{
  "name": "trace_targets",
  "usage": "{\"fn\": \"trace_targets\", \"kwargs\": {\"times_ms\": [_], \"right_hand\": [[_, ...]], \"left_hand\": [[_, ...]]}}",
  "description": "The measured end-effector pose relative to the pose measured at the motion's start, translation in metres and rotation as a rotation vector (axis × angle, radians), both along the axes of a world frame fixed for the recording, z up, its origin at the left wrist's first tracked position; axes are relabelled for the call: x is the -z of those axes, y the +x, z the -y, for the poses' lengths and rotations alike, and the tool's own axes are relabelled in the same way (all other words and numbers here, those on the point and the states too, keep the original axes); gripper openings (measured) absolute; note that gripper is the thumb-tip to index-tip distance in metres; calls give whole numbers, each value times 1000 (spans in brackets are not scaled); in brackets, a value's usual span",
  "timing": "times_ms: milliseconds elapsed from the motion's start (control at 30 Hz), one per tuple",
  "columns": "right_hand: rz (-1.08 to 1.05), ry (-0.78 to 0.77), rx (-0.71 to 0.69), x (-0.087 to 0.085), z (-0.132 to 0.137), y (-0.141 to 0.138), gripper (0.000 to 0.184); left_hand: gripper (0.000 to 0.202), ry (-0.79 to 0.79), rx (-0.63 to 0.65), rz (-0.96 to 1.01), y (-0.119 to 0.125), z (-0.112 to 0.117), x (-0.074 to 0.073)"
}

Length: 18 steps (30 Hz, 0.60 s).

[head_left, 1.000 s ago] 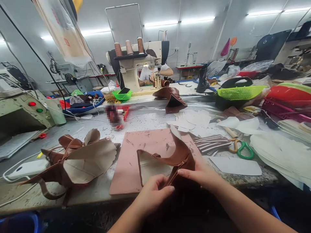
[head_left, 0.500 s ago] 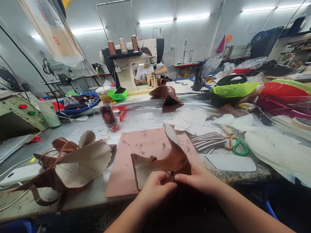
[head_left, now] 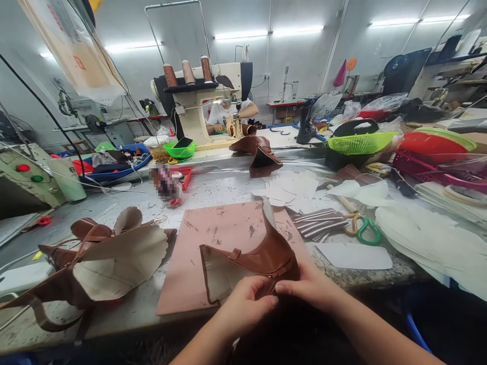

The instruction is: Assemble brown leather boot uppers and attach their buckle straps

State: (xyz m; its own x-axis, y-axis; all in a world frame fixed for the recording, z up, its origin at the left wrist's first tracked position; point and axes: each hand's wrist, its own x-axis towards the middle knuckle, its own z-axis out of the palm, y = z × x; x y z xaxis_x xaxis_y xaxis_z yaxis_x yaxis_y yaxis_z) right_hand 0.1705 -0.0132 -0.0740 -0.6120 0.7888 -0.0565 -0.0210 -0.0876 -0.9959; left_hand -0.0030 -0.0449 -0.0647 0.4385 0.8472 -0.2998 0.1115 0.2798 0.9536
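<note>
Two hands [head_left: 249,302] [head_left: 310,288] on one leather piece [head_left: 268,252]

Bare forearms [head_left: 376,319] angle up from the lower edge — left hand [head_left: 248,301] and right hand [head_left: 309,285] curled at lower centre — thumb tips [head_left: 272,301] nearly meeting.

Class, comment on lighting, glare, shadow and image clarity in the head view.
Head view: white tube lights burn brightest across the top; same view: glare streaks the shiny silver bench top; same view: the curved brown leather piece catches highlights, but the area below is nearly black; same view: pixelation masks an object left of the red plastic tray.
</note>
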Motion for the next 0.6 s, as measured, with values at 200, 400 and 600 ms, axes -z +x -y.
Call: {"fn": "trace_targets", "kwargs": {"times_ms": [200,400,600], "right_hand": [[32,-18,72,-5,9,2,43],[31,388,191,-35,7,-8,25],[324,608,442,-40,-42,-18,20]], "left_hand": [[21,129,-1,-76,6,6,-3],[23,435,-100,-352,-4,-3,-19],[41,327,-234,-486,-50,-14,-16]]}}
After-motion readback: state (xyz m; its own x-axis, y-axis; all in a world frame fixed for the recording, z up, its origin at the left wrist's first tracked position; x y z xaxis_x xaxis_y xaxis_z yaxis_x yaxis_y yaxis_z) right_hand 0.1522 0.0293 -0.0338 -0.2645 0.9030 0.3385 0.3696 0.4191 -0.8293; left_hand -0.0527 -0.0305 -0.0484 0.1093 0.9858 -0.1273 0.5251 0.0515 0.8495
